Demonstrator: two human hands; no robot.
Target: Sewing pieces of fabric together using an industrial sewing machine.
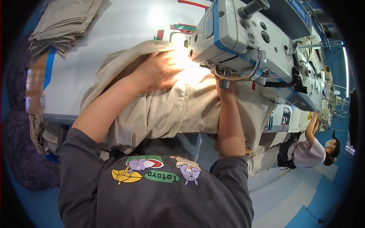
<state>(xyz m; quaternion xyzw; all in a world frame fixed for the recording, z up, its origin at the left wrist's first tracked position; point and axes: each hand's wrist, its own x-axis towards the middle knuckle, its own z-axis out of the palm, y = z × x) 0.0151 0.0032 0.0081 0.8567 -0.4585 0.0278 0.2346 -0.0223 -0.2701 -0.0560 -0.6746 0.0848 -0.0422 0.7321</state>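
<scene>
A beige garment point(178, 110) lies bunched across the white sewing table point(114, 34) and hangs over its near edge. My left hand point(161, 70) presses flat on the fabric just left of the needle area, fingers spread under a bright lamp. My right hand point(223, 84) reaches under the arm of the white and blue sewing machine point(243, 38); its fingers are hidden by the machine and the fabric. Both forearms are bare below grey sleeves.
A stack of folded beige fabric point(64, 22) sits at the table's far left corner. More beige cloth hangs off the left edge point(42, 133). Another person point(311, 148) works at a machine to the right, over a blue floor point(296, 190).
</scene>
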